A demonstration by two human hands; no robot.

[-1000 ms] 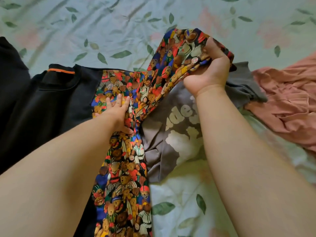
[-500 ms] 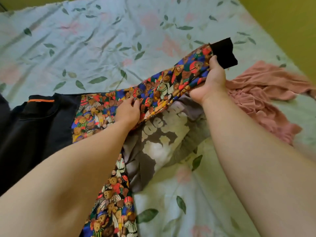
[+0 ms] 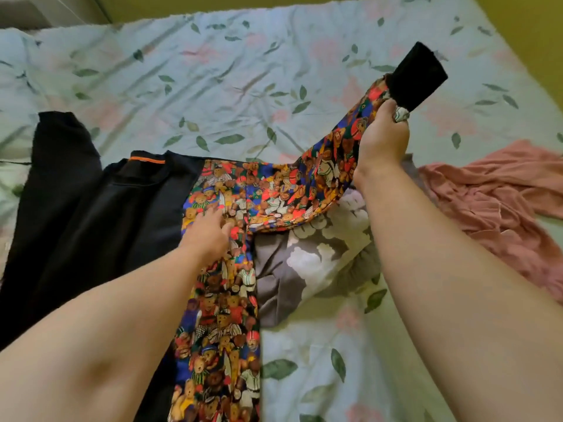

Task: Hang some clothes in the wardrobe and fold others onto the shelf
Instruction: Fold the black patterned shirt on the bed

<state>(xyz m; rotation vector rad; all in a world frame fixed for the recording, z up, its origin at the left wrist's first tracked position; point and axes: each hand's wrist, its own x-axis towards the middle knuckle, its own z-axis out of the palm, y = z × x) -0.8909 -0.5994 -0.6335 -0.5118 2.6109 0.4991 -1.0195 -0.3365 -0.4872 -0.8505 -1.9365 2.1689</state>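
Right now we are folding the bear-print jacket (image 3: 225, 315), which is lying spread on the bed (image 3: 213, 71), black half to our left, printed panel running toward us. Our right hand (image 3: 382, 138) is gripping the sleeve (image 3: 323, 178) just below its black cuff (image 3: 417, 77), fingers curled round the bunched fabric. It is holding the sleeve lifted off the bed, so it is hanging in a slack arc. Our left hand (image 3: 210, 236) is lying flat, fingers fairly straight, pressing the printed front near where the sleeve joins the body. To do this well, we are judging that the left hand should be pinning that seam as a hinge. Meanwhile the right should be carrying the cuff across the chest toward the black side, laying it down flat rather than dropping it. Risk: the grey printed T-shirt (image 3: 316, 263) is sitting partly under the jacket's edge and the raised sleeve, so it may be dragging along. The pink garment (image 3: 493, 202) is lying off to the right. Smoothing the bunched cuff end before letting go is looking wise.
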